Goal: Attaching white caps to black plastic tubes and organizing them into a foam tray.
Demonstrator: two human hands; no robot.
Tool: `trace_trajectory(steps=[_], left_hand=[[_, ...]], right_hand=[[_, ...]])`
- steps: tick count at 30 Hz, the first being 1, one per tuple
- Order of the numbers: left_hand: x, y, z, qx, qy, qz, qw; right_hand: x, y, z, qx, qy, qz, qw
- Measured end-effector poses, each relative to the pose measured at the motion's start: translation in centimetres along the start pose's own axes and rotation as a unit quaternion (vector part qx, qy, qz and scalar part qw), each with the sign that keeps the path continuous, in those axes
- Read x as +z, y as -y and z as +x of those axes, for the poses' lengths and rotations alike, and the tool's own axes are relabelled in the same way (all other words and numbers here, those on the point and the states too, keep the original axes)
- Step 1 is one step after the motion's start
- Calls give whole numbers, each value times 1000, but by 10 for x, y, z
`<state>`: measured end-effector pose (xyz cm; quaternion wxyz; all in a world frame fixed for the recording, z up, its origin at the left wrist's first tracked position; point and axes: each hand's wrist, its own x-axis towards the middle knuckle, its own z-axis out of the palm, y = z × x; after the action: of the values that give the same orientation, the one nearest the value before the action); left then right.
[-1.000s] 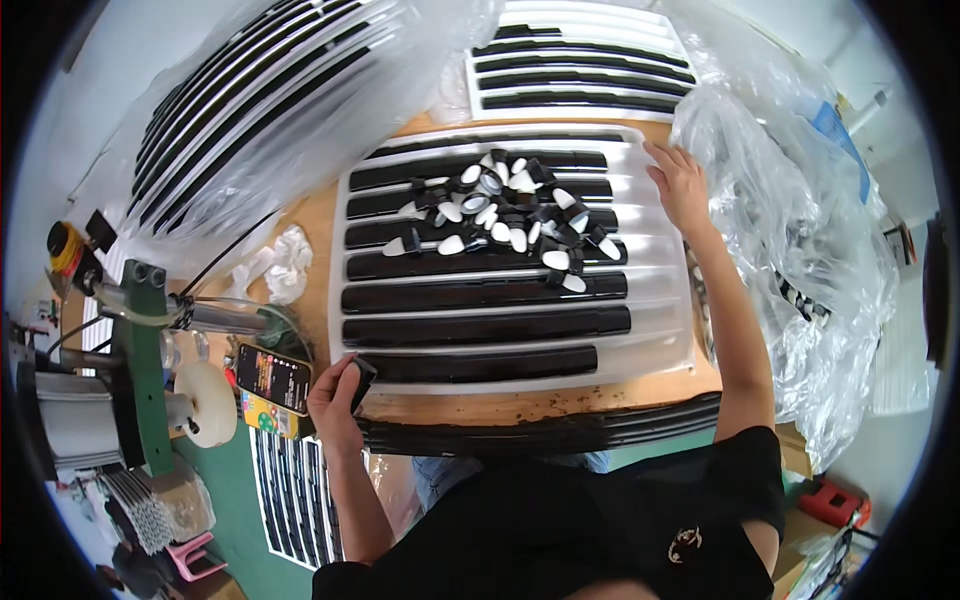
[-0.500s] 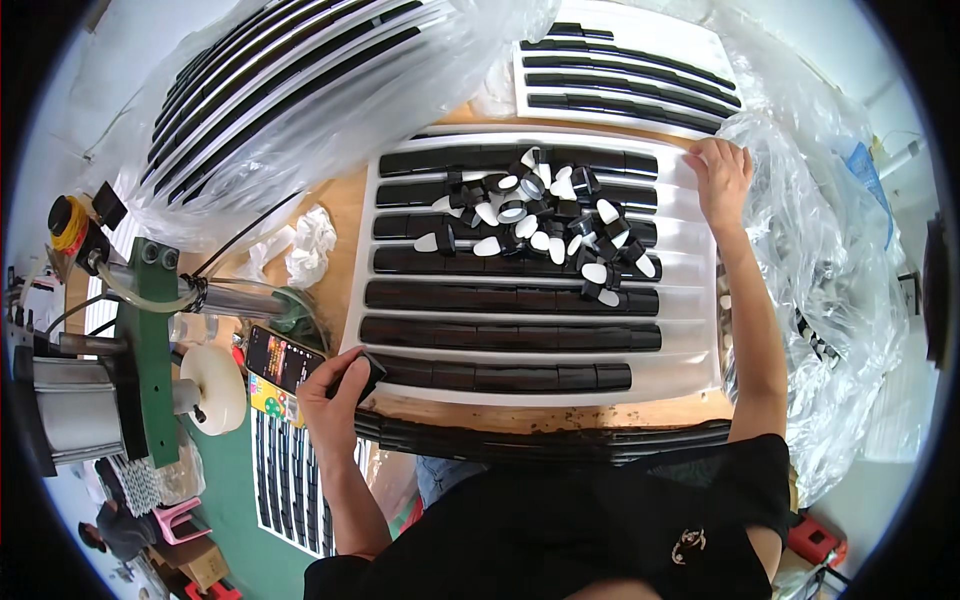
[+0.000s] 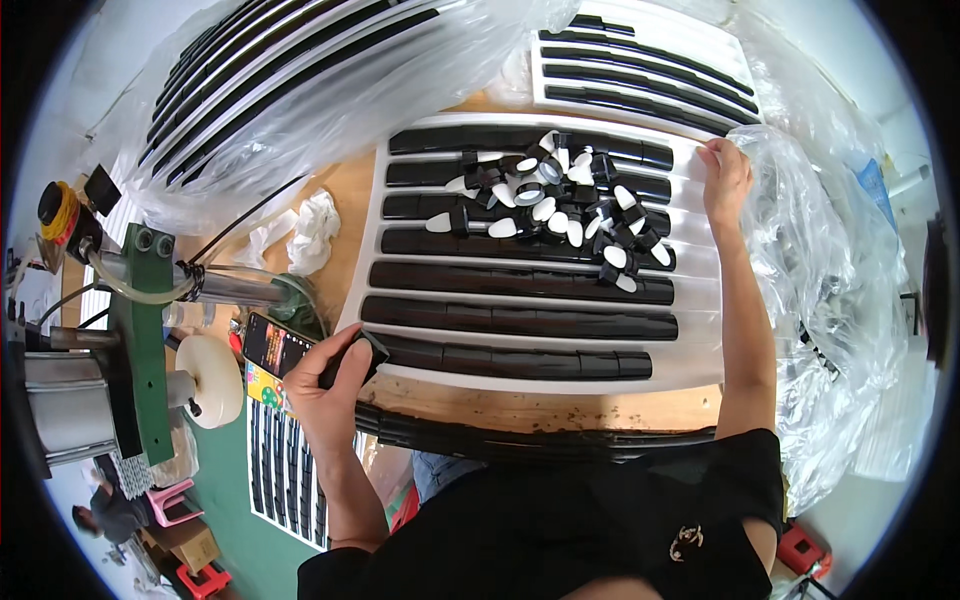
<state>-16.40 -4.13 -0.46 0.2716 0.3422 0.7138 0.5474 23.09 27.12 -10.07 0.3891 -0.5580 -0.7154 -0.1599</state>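
Observation:
My left hand [image 3: 328, 385] is closed round a small black piece [image 3: 375, 348], thumb on top. It is at the near left corner of a white moulded tray [image 3: 690, 345], by the left end of the nearest row. My right hand [image 3: 728, 182] pinches the tray's far right corner, fingers bent over the rim. Rows of glossy black pieces [image 3: 520, 318] lie end to end in the tray's grooves. Heaped on the far rows are several loose small black parts with white oval tabs [image 3: 543, 208].
A green-framed machine [image 3: 150, 350] with a white roller stands left. Beside it lie a phone [image 3: 268, 345] and crumpled tissue [image 3: 315, 232]. Plastic-wrapped trays [image 3: 300, 75] and another tray [image 3: 735, 65] are behind. Clear plastic sheeting [image 3: 830, 300] covers the right. Black strips [image 3: 540, 442] run along the front edge.
The tray has slid slightly away from me, baring more wood along its near edge. Both hands keep their holds. The whole view has shifted a little.

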Motion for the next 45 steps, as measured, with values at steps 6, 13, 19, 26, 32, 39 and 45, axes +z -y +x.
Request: trace_trajectory(steps=[6,13,19,26,32,39,45], left_hand=[[7,4,21,25,16,12,1000],[6,29,20,-81,34,46,995],[35,30,-31,-12,-1,-212,977],[126,1,-81,-188,237,-409,861],[141,-3,-96,-150,279,-427,847],[118,8,-80,-32,419,-234,877],[121,20,-98,-88,403,-212,886]], right_hand=[[12,2,-4,60,-11,1,998],[-5,7,-6,56,99,-128,985],[-115,119,-46,26,82,209,974],[-178,249,-180,320,213,657,649],[-190,231,-172,296,168,617,709],[-220,193,-162,314,335,606,650],[-220,196,-192,504,215,564,618]])
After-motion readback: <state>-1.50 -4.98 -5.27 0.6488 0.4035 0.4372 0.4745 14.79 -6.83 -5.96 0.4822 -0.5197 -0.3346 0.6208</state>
